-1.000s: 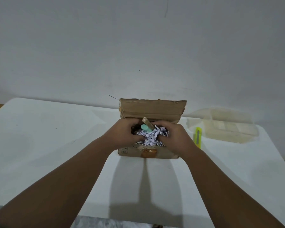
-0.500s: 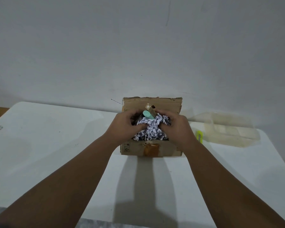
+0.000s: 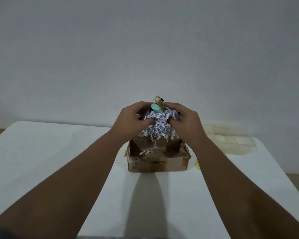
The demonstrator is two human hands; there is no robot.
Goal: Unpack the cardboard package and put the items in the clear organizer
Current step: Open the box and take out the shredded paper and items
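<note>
Below both forearms spreads the white rectangular table (image 3: 59, 161), and directly under the hands sits the open brown cardboard box (image 3: 158, 165), its worn, taped front wall facing the person. A few loose paper strips lie inside it. Out past the right hand, well apart from it, the clear plastic compartment organizer (image 3: 231, 142) rests on the table's far right side. Up above the box, the left hand (image 3: 129, 121) and the right hand (image 3: 186, 123) are curled in from either side, both clutching one wad of white-and-purple shredded paper filling (image 3: 160, 126) between them. Strands dangle from the wad toward the box. Poking up from the top of the bundle, between the fingertips, are a mint-green rounded tube (image 3: 156, 108) and, just behind it, a slim tan cardboard carton (image 3: 160, 101). Under the right wrist, a sliver of a yellow-green object (image 3: 197, 165) peeks out beside the box.
</note>
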